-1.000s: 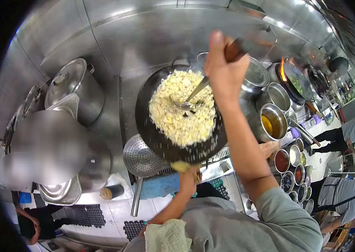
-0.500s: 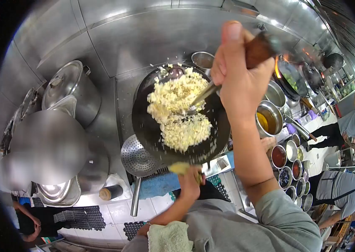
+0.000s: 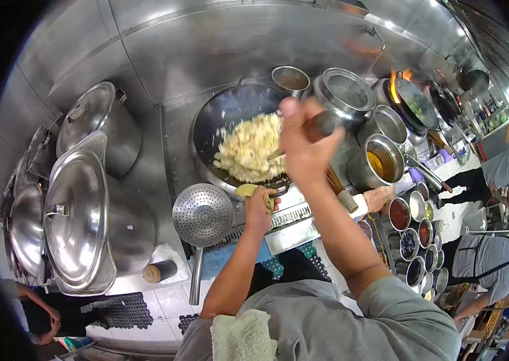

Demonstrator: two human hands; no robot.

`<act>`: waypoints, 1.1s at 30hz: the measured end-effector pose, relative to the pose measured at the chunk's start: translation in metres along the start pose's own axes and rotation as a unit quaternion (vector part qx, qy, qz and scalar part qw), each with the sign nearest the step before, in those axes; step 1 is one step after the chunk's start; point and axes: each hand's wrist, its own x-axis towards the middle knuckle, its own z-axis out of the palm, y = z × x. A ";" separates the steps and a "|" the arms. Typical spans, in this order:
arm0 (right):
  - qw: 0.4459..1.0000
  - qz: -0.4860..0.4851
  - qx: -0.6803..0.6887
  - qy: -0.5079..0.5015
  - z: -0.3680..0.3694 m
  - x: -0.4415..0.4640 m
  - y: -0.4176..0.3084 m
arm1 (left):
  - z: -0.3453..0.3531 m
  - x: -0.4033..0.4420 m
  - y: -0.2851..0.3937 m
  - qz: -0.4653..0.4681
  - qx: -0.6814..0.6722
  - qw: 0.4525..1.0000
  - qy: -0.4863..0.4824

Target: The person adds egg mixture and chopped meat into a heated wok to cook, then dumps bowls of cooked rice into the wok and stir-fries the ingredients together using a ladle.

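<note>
A dark wok (image 3: 209, 117) sits over the stove in front of me, holding a heap of fried rice (image 3: 248, 147), pale yellow and gathered toward its near right side. My left hand (image 3: 258, 210) is closed round the wok's near handle (image 3: 279, 191) with a folded yellow-green cloth (image 3: 246, 190) in its grip. Blurred by motion, my right hand (image 3: 307, 144) is closed on the wooden handle (image 3: 319, 126) of a metal ladle, above the wok's right side. The ladle's shaft runs down to the rice; its bowl is hidden there.
A perforated strainer (image 3: 203, 215) lies left of the wok. Large lidded pots (image 3: 77, 219) stand farther left. On the right are a pot of yellow oil (image 3: 381, 163), several seasoning bowls (image 3: 409, 253) and another wok with flames (image 3: 414, 105). Co-workers (image 3: 486, 265) stand at the far right.
The wok has moved away from me and settled lower, and the rice has drawn into one heap. My right hand has come down and left with the ladle; my left hand has moved forward.
</note>
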 end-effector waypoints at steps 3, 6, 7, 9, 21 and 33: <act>0.997 0.000 -0.045 -0.068 -0.010 0.009 0.045 | -0.018 -0.038 -0.033 0.021 0.007 0.999 0.027; 0.997 -0.010 -0.009 -0.073 -0.003 0.051 -0.049 | 0.006 -0.106 -0.037 0.005 0.011 0.998 0.068; 0.996 -0.032 0.057 -0.057 0.001 0.049 -0.068 | 0.019 -0.114 -0.024 0.009 0.008 0.997 0.071; 0.989 -0.063 0.126 -0.046 0.002 0.023 -0.072 | 0.019 -0.061 -0.003 0.079 0.044 0.995 0.040; 0.996 -0.059 0.012 -0.069 -0.008 0.005 -0.048 | 0.011 -0.041 0.008 0.045 -0.004 0.999 -0.016; 0.998 -0.014 -0.010 -0.061 -0.010 -0.013 -0.023 | 0.010 -0.034 0.006 0.111 0.000 0.992 -0.052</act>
